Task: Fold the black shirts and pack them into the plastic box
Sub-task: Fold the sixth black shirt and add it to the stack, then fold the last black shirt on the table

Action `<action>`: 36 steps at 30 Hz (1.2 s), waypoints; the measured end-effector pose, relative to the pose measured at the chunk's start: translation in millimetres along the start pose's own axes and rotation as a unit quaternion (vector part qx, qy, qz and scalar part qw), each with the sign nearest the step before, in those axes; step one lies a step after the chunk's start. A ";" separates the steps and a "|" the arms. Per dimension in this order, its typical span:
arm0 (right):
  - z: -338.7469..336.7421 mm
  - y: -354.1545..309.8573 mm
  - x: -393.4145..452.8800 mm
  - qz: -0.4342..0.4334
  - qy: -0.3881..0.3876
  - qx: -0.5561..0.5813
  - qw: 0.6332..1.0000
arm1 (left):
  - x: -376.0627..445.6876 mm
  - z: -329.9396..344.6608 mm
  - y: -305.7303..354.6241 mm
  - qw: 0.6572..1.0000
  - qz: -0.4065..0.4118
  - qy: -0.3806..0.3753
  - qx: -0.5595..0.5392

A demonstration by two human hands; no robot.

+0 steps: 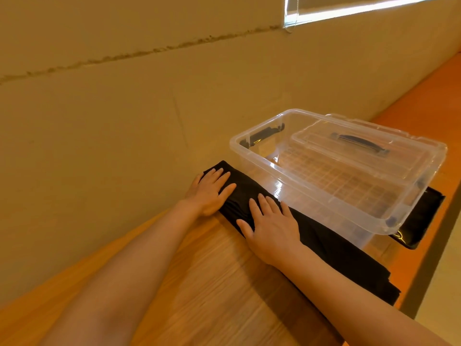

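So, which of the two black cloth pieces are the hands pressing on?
The long black shirt in front of the plastic box; left hand and right hand lie flat on it. The other black piece lies untouched, partly under the box.

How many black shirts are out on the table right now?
2. One folded black shirt lies in front of the plastic box, pressed flat under both hands. Another black garment sticks out beneath the box. Others may be hidden.

Warm dim orange light; bright window strip [361, 7] top right, blown out. Glare on clear box [282, 188]. Soft arm shadows on desk [212, 270]. Wide-angle bending, slight blur.
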State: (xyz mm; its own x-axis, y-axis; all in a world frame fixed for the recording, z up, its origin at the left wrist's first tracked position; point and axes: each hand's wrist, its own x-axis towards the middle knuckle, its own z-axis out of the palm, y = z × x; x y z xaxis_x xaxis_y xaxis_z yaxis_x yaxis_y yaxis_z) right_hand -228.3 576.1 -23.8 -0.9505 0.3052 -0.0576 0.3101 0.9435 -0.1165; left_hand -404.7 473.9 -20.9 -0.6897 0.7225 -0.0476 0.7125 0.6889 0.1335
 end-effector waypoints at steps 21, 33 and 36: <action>3.0 -83.9 -80.5 -0.314 0.080 0.013 0.946 | -270.0 11.8 -14.5 0.969 -0.106 0.143 0.169; 32.7 -188.3 -150.8 -0.502 0.080 0.026 0.861 | -434.8 25.0 25.9 0.909 -0.360 0.143 0.155; 39.7 -209.6 -172.6 -0.531 0.074 0.023 0.844 | -467.7 25.9 31.1 0.881 -0.419 0.148 0.161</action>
State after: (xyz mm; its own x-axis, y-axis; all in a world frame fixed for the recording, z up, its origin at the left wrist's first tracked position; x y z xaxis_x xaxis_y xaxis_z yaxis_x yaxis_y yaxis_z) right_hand -128.5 320.6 -28.8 -0.6843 -0.6929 0.2271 -0.7204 0.6907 -0.0633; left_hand -56.6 158.9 -20.2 -0.9607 -0.0629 0.2703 -0.0970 0.9886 -0.1149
